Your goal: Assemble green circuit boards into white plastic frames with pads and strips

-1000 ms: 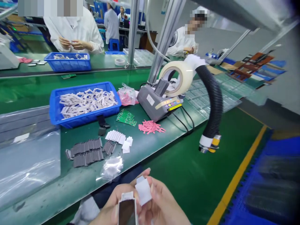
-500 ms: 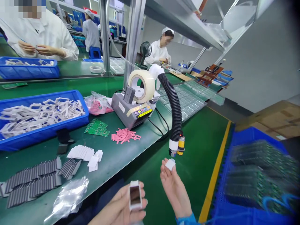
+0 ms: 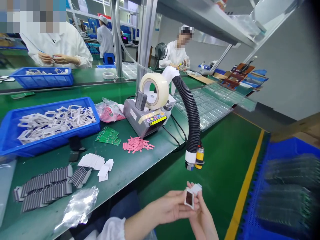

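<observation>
My left hand (image 3: 172,206) grips a small white plastic frame with a dark screen (image 3: 189,199) set in it, its fingers closed around the edges. Close behind it, my right hand (image 3: 202,213) pinches a small white card (image 3: 196,188) near the fingertips. Both hands meet beyond the bench's front edge, over the green floor. Whether the card touches the frame I cannot tell. Just above them hangs the nozzle of a black flexible hose (image 3: 191,156).
On the bench (image 3: 125,176) lie pink strips (image 3: 137,144), white cards (image 3: 92,161), grey pads (image 3: 47,186), green circuit boards (image 3: 108,136) and a blue bin of white frames (image 3: 53,128). A tape dispenser (image 3: 147,116) stands behind. Blue crate (image 3: 252,200) at right. Co-workers sit across.
My left hand has moved right and up with the framed screen, meeting my right hand. My right hand, still holding the card, has shifted slightly right and down. The camera view has turned a little.
</observation>
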{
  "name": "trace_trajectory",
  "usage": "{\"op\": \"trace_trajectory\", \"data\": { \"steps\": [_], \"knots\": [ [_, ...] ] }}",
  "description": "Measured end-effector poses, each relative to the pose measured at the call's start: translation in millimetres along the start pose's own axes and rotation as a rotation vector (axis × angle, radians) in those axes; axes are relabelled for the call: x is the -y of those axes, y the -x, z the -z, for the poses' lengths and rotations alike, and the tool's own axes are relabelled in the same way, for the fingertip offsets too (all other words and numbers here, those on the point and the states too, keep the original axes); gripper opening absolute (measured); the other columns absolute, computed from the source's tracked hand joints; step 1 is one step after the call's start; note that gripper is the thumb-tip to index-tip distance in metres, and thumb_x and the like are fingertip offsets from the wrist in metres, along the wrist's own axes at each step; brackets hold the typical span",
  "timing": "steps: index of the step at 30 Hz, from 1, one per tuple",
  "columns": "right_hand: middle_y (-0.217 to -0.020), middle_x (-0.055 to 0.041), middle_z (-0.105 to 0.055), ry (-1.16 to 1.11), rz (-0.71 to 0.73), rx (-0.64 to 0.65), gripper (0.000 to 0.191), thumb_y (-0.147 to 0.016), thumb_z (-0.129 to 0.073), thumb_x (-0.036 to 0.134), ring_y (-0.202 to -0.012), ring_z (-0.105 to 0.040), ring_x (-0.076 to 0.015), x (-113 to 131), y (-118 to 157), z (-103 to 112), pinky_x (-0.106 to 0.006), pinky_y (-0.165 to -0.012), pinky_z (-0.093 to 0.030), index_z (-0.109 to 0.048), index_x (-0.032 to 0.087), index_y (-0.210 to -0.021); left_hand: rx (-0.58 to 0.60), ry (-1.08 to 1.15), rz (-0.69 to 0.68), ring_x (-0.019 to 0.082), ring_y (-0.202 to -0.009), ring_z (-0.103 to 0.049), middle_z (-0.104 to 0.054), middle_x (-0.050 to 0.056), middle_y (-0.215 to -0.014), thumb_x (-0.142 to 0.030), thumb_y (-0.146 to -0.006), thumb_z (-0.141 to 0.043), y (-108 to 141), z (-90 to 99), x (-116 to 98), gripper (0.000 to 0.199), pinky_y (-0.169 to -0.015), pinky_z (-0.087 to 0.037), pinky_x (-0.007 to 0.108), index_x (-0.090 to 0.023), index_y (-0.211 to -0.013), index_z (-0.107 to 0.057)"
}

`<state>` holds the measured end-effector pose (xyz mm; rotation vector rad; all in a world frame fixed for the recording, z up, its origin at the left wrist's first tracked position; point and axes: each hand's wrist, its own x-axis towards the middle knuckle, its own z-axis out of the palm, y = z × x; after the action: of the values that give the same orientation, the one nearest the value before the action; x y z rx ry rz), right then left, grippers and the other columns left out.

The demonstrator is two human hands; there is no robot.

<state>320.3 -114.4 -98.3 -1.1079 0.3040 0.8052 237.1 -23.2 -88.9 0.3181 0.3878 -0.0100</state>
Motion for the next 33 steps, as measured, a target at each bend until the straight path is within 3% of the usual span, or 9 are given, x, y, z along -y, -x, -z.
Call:
{"op": "trace_trajectory", "data": {
  "steps": [4, 7, 11, 15, 19, 23, 26, 33],
  "knots": [
    [-0.104, -0.0011, -0.070, 0.047, -0.047, 0.049, 0.046, -0.059, -0.081, 0.048, -0.087, -0.064, -0.0122, -6.3, 9.5, -29.8, -0.021, -0.070, -0.054, -0.070, 0.023, -0.095, -0.046, 0.030, -0.037, 0.014, -0.082, -0.070, -0.074, 0.006, -0.091, -0.030, -0.080, -0.068, 44.6, 14.8, -4.7, 0.016, -0.077, -0.049, 0.023, -0.017, -0.089, -0.074],
    [-0.101, -0.0017, -0.069, 0.008, -0.066, 0.155, 0.041, -0.063, -0.079, 0.048, -0.086, -0.063, -0.0133, -19.7, 28.7, -52.1, -0.024, -0.073, -0.054, -0.069, 0.025, -0.095, -0.099, 0.077, -0.162, 0.014, -0.086, -0.068, -0.073, 0.004, -0.096, -0.036, -0.071, -0.076, 87.1, 16.4, -21.1, 0.028, -0.071, -0.051, 0.020, -0.021, -0.094, -0.073],
    [-0.088, -0.0031, -0.067, 0.045, -0.096, 0.409, 0.041, -0.063, -0.079, 0.047, -0.078, -0.061, -0.0143, -31.6, 70.6, -73.2, -0.025, -0.068, -0.053, -0.067, 0.024, -0.095, -0.175, 0.118, -0.393, 0.013, -0.082, -0.068, -0.074, 0.004, -0.093, -0.037, -0.067, -0.078, 137.9, 0.0, -42.9, 0.033, -0.062, -0.052, 0.018, -0.022, -0.096, -0.073],
    [-0.080, -0.0054, -0.068, 0.066, -0.255, 0.642, 0.043, -0.058, -0.082, 0.049, -0.070, -0.062, -0.0161, -32.7, 108.8, -95.2, -0.027, -0.064, -0.051, -0.066, 0.022, -0.089, -0.211, 0.130, -0.558, 0.013, -0.082, -0.069, -0.075, 0.002, -0.091, -0.037, -0.066, -0.079, 171.5, -15.5, -50.1, 0.031, -0.066, -0.052, 0.018, -0.024, -0.094, -0.073],
    [-0.071, -0.0013, -0.067, -0.027, -0.333, 0.754, 0.038, -0.061, -0.081, 0.048, -0.060, -0.059, -0.0110, -34.7, 129.9, -117.5, -0.020, -0.056, -0.046, -0.066, 0.027, -0.088, -0.121, 0.117, -0.667, 0.014, -0.086, -0.069, -0.076, 0.000, -0.094, -0.034, -0.068, -0.079, 191.1, -13.0, -44.1, 0.030, -0.072, -0.052, 0.019, -0.027, -0.096, -0.071],
    [-0.070, -0.0021, -0.064, -0.001, -0.352, 0.749, 0.035, -0.064, -0.078, 0.051, -0.059, -0.057, -0.0104, -37.9, 139.4, -129.6, -0.019, -0.053, -0.045, -0.067, 0.027, -0.088, -0.074, 0.056, -0.744, 0.015, -0.088, -0.069, -0.075, 0.000, -0.094, -0.033, -0.070, -0.077, 202.5, -8.0, -39.8, 0.030, -0.073, -0.054, 0.021, -0.028, -0.098, -0.070],
    [-0.070, -0.0025, -0.063, -0.008, -0.332, 0.791, 0.030, -0.071, -0.073, 0.049, -0.059, -0.056, -0.0094, -39.3, 143.0, -133.0, -0.019, -0.054, -0.045, -0.069, 0.028, -0.091, -0.086, 0.076, -0.780, 0.014, -0.087, -0.070, -0.076, 0.000, -0.094, -0.032, -0.070, -0.078, 206.8, -9.5, -42.0, 0.029, -0.075, -0.053, 0.020, -0.027, -0.097, -0.070],
    [-0.071, -0.0017, -0.062, 0.032, -0.258, 0.894, 0.024, -0.082, -0.061, 0.047, -0.060, -0.054, -0.0070, -40.5, 146.0, -142.0, -0.016, -0.059, -0.047, -0.070, 0.026, -0.087, 0.010, 0.045, -0.857, 0.012, -0.094, -0.069, -0.075, 0.000, -0.102, -0.028, -0.075, -0.074, 209.3, -8.0, -43.7, 0.029, -0.082, -0.051, 0.017, -0.028, -0.103, -0.067]
  ]
}}
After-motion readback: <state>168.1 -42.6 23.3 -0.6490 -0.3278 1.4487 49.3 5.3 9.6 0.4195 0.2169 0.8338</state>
